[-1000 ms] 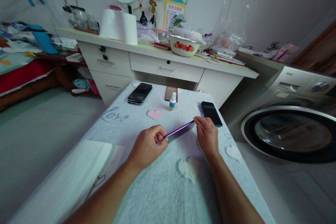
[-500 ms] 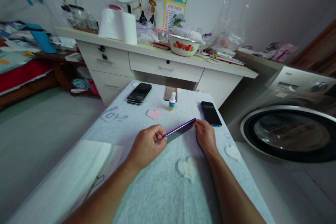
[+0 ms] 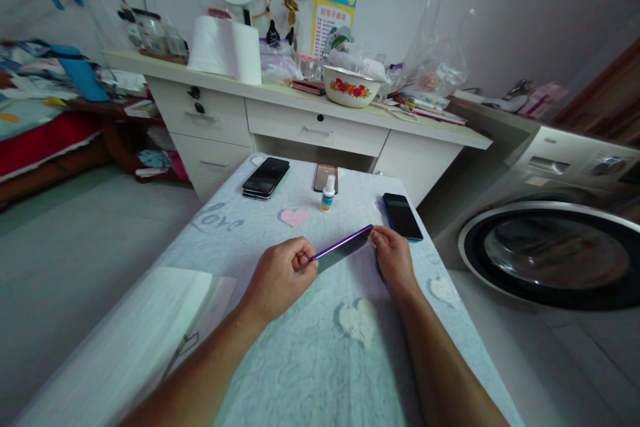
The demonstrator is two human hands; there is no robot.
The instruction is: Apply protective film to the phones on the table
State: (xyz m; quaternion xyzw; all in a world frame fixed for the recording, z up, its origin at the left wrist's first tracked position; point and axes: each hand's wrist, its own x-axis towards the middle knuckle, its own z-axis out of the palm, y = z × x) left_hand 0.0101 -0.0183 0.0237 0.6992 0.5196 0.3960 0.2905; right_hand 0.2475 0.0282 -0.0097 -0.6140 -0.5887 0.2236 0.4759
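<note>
Between my hands a phone with a purple edge is held tilted above the cloth-covered table, its dark face turned down toward me. My left hand pinches its left end between thumb and curled fingers. At the other end, the fingertips of my right hand close on the corner. Just beyond my right hand lies a dark phone with a blue edge. A small white spray bottle with a blue and yellow label stands upright past the held phone.
A stack of phones rests at the table's far left, and a brownish phone or case lies behind the bottle. A pale board-like thing is at the near left. Behind are a white desk and, right, a washing machine.
My right hand's fingers have shifted slightly at the phone's corner. The phone and my left hand are almost unmoved.
</note>
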